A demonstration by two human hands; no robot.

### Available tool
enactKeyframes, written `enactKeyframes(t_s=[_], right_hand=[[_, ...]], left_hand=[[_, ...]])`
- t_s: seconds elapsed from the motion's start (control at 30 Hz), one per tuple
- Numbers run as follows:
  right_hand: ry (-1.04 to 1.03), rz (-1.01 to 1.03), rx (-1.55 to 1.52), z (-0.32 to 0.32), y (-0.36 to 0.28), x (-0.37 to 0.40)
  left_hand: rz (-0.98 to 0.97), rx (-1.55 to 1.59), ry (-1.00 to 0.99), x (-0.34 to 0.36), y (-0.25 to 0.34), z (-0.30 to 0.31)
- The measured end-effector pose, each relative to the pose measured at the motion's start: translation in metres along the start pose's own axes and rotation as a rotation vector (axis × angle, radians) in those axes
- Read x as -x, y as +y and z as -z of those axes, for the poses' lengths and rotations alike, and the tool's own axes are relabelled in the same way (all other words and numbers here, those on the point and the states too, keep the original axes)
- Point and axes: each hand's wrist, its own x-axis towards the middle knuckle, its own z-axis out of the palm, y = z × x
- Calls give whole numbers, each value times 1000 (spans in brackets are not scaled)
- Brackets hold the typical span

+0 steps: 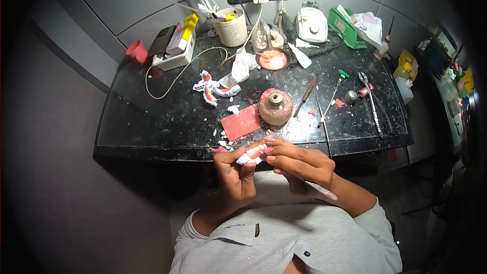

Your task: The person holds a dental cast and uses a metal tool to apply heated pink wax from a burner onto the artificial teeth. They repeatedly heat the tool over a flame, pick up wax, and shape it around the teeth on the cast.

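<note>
Close to the table's front edge, my left hand (236, 180) grips a small white plaster dental model (248, 158) with pink wax and tooth-like shapes on it. My right hand (304, 165) is closed round a slim metal tool, perhaps a wax knife (320, 190), whose flat end sticks out below the palm. Its fingertips meet the model's right side, and the tool's working end is hidden there. Just beyond the hands lies a pink wax sheet (240, 123). Beside it stands a wax-spattered spirit burner (276, 107).
More plaster pieces with pink wax (209, 89) lie on the black table (147, 129). A dish of pink wax (273, 59) sits behind the burner. Several hand tools (373, 106) lie on the right. A woven basket (231, 31) and a green bin (346, 29) stand at the back.
</note>
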Motion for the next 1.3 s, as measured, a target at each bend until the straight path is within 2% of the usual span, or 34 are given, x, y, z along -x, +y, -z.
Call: enactKeyframes(t_s=[0.07,0.4,0.5,0.57,0.7,0.8,0.87,0.97,1.03,1.07,1.17,1.23,1.3], right_hand=[[11,-12,-21,-1,-2,-1],[6,-21,6,1,-1,-2],[3,-30,9,1,0,-2],[-4,-12,25,2,4,-1],[25,-58,65,4,3,2],[97,-95,116,5,5,3],[194,-105,-45,5,3,1],[106,-77,-6,6,6,5],[14,-30,118,5,1,-1],[-111,-12,210,2,-5,-5],[-78,15,166,-3,5,8],[23,-73,239,0,-1,1],[-36,-42,221,-1,-2,3]], left_hand=[[94,121,40,4,1,-1],[99,77,67,6,-1,-1],[83,70,39,5,-4,2],[-11,12,-116,-3,-3,6],[-87,-54,-153,-7,-5,7],[-17,28,-141,-5,-2,4],[116,184,1,-2,-2,-1],[171,170,-91,1,-3,7],[163,144,-70,3,-5,5],[154,116,-51,4,-6,4],[171,159,-17,8,-10,3],[168,150,-15,3,-7,2],[157,144,-17,3,-7,1]])
